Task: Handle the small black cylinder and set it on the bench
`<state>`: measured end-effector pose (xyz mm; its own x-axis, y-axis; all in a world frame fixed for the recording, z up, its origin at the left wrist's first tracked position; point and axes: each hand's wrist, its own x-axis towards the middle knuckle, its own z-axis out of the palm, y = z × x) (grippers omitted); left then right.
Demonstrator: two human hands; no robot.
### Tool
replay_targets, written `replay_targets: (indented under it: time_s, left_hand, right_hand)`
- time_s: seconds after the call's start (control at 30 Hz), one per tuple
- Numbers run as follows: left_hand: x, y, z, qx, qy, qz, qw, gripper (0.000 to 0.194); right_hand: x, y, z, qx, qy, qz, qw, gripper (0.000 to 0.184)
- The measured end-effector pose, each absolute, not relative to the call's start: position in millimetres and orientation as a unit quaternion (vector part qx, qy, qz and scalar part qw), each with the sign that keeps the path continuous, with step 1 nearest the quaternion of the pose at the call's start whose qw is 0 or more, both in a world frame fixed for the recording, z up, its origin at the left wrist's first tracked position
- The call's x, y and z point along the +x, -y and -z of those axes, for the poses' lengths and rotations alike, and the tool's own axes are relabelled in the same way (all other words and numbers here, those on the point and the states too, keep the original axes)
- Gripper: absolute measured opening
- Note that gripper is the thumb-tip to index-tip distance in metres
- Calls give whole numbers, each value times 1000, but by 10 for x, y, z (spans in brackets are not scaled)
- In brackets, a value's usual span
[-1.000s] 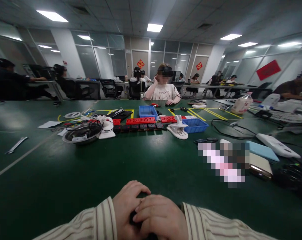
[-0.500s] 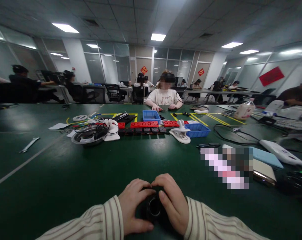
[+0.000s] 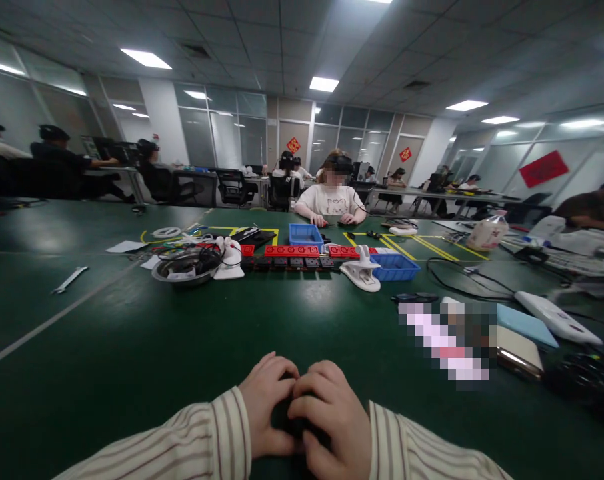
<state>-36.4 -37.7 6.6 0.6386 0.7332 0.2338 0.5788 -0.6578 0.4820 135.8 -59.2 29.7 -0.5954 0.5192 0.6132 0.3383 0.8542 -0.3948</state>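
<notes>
Low in the view, near the table's front edge, both hands curl round a small black rounded object (image 3: 299, 427). Most of it is hidden by the fingers, so its kind cannot be made out. My left hand (image 3: 268, 403) holds it from the left, with the thumb along the near side. From the right and above, my right hand (image 3: 335, 420) covers it, fingers bent over its top and thumb at the near side. The fingertips of the two hands almost meet. Both forearms wear striped cream sleeves.
Across the green table (image 3: 262, 327) lie a wrench (image 3: 70, 280), a metal bowl of cables (image 3: 182, 270), red-and-black power strips (image 3: 292, 253), white clip stands (image 3: 362, 270) and blue bins (image 3: 395, 268). Phones (image 3: 519, 350) and cables lie right. A person (image 3: 332, 197) sits opposite.
My right hand has closed over the black object, covering the shiny round ring that showed on it before. My left hand stays round its left side. The camera view has shifted slightly.
</notes>
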Motion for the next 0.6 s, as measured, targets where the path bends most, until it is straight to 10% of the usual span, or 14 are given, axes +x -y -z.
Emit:
replay_targets:
  time_s: [0.23, 0.43, 0.6]
  left_hand:
    - [-360, 366, -51, 883, -361, -220, 206, 44]
    - [-347, 366, -4, 889, -370, -206, 173, 86]
    - [-324, 391, -2, 886, -377, -223, 150, 73]
  right_hand:
    - [1387, 532, -309, -130, 911, -90, 380, 31]
    - [1407, 480, -254, -251, 852, -166, 428, 50]
    - [1359, 458, -185, -316, 828, -177, 427, 72]
